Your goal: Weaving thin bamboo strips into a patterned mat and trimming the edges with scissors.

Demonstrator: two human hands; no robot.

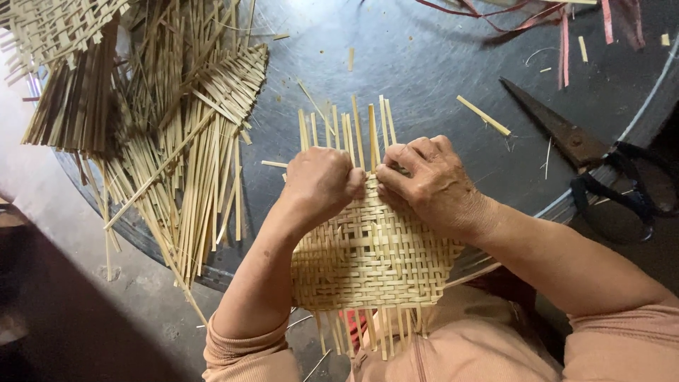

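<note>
A half-woven mat of pale bamboo strips (371, 258) lies on the near edge of a round dark table (424, 64), with loose strip ends sticking out at its far and near sides. My left hand (320, 180) is curled into a fist on the mat's far edge, pinching strips. My right hand (424, 180) presses down beside it, fingers bent over the same edge, and the two hands touch at the fingertips. What lies under the fingers is hidden.
A big heap of loose bamboo strips (177, 141) and part-woven pieces covers the table's left side. Large dark scissors (587, 152) lie at the right rim. Red ribbon scraps (559, 21) sit at the far right, and one short strip (483, 115) lies loose.
</note>
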